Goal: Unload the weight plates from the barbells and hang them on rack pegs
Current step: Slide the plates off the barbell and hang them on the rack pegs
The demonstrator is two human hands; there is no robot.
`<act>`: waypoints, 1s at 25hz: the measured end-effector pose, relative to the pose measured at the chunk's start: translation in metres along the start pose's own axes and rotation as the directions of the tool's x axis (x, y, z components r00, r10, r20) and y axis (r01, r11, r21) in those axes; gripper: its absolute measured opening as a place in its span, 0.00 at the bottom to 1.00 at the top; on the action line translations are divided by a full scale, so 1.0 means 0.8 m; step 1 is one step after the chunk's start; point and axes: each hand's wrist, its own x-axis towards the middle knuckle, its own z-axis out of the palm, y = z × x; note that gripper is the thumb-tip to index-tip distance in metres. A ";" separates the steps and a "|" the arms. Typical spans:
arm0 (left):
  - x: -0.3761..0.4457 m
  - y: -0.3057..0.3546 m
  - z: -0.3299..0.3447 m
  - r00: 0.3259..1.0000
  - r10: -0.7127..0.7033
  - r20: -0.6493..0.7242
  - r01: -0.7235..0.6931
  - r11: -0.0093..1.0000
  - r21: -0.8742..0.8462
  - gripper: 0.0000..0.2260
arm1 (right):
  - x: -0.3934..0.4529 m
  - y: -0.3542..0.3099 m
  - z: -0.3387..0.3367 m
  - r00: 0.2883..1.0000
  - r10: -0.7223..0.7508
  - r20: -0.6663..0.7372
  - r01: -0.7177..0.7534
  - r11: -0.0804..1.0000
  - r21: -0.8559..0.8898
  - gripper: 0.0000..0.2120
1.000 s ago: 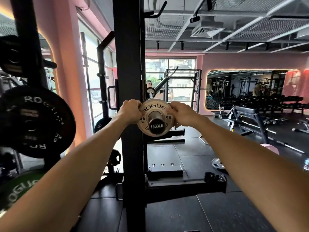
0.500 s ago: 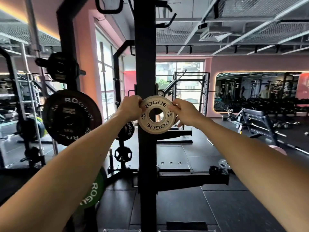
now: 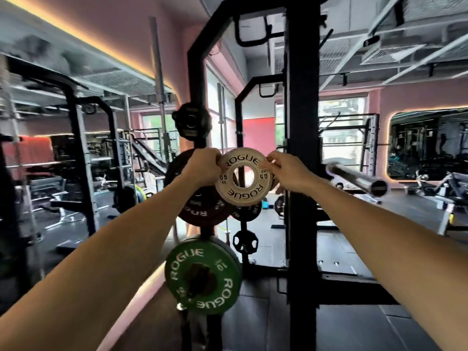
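a small white plate (image 3: 243, 176) is gripped at its rim by the left hand (image 3: 204, 166) and right hand (image 3: 288, 171), clear of the barbell sleeve (image 3: 357, 179).

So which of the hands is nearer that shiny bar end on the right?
Right. The right hand pinches the white plate's right edge, on the side toward the bar end. The left hand grips the plate's left edge, farther away.

At mid-frame the black rack upright (image 3: 302, 173) stands just right of the held white plate (image 3: 243, 176); a bare barbell sleeve (image 3: 357, 179) juts out at right. Left and below, a dark plate (image 3: 200, 211) and a green plate (image 3: 202, 277) crowd the pegs; open floor lies lower right
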 end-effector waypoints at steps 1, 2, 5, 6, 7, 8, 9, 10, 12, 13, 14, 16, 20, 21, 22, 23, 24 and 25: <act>-0.003 -0.030 -0.013 1.000 -0.007 0.000 0.007 1.000 0.020 0.08 | 0.009 -0.019 0.024 1.000 -0.016 0.012 0.016 1.000 -0.008 0.10; -0.005 -0.060 -0.027 1.000 -0.019 -0.003 0.019 0.999 0.037 0.08 | 0.019 -0.039 0.049 0.999 -0.028 0.023 0.027 1.000 0.009 0.11; -0.009 -0.143 -0.060 0.999 -0.053 0.002 0.053 0.996 0.076 0.09 | 0.047 -0.088 0.118 0.998 -0.030 0.056 0.025 0.996 0.084 0.11; -0.011 -0.166 -0.069 0.998 -0.062 0.007 0.061 0.993 0.099 0.09 | 0.058 -0.102 0.139 0.998 -0.042 0.056 0.038 0.996 0.076 0.11; -0.011 -0.186 -0.076 0.997 -0.075 0.011 0.073 0.991 0.115 0.09 | 0.067 -0.113 0.157 0.996 -0.062 0.056 0.058 0.996 0.067 0.11; -0.012 -0.210 -0.084 0.996 -0.094 0.005 0.093 0.988 0.122 0.08 | 0.079 -0.126 0.178 0.995 -0.081 0.064 0.077 0.995 0.070 0.11; -0.011 -0.233 -0.089 0.993 -0.118 -0.001 0.117 0.986 0.116 0.08 | 0.091 -0.135 0.197 0.993 -0.093 0.077 0.086 0.992 0.091 0.11; -0.009 -0.255 -0.093 0.990 -0.138 -0.011 0.139 0.985 0.106 0.07 | 0.103 -0.144 0.215 0.991 -0.099 0.090 0.088 0.989 0.119 0.11; -0.001 -0.297 -0.095 0.985 -0.175 -0.012 0.175 0.980 0.090 0.06 | 0.130 -0.154 0.250 0.988 -0.109 0.114 0.092 0.985 0.146 0.11; 0.006 -0.316 -0.095 0.982 -0.189 -0.007 0.189 0.978 0.085 0.06 | 0.144 -0.158 0.265 0.986 -0.116 0.122 0.098 0.985 0.143 0.11; 0.012 -0.331 -0.093 0.981 -0.194 -0.008 0.194 0.977 0.086 0.07 | 0.158 -0.159 0.278 0.984 -0.123 0.127 0.103 0.983 0.150 0.11; 0.030 -0.362 -0.085 0.983 -0.181 -0.016 0.182 0.979 0.097 0.06 | 0.189 -0.154 0.305 0.984 -0.129 0.125 0.106 0.978 0.180 0.13; 0.086 -0.415 -0.049 0.987 -0.158 -0.017 0.158 0.985 0.064 0.08 | 0.254 -0.131 0.345 0.989 -0.104 0.109 0.082 0.979 0.186 0.14; 0.103 -0.425 -0.040 0.989 -0.145 -0.017 0.145 0.988 0.051 0.08 | 0.268 -0.125 0.350 0.991 -0.088 0.097 0.069 0.980 0.184 0.14; 0.119 -0.432 -0.030 0.992 -0.127 -0.017 0.127 0.991 0.041 0.09 | 0.280 -0.119 0.352 0.994 -0.074 0.085 0.058 0.982 0.179 0.13; 0.132 -0.436 -0.022 0.994 -0.109 -0.018 0.110 0.993 0.036 0.10 | 0.288 -0.114 0.351 0.995 -0.064 0.075 0.051 0.984 0.170 0.13; 0.144 -0.440 -0.013 0.996 -0.089 -0.027 0.090 0.995 0.033 0.10 | 0.296 -0.109 0.349 0.996 -0.055 0.065 0.044 0.987 0.155 0.12; 0.162 -0.445 -0.003 0.997 -0.071 -0.038 0.072 0.997 0.024 0.10 | 0.309 -0.103 0.348 0.998 -0.043 0.054 0.036 0.990 0.134 0.11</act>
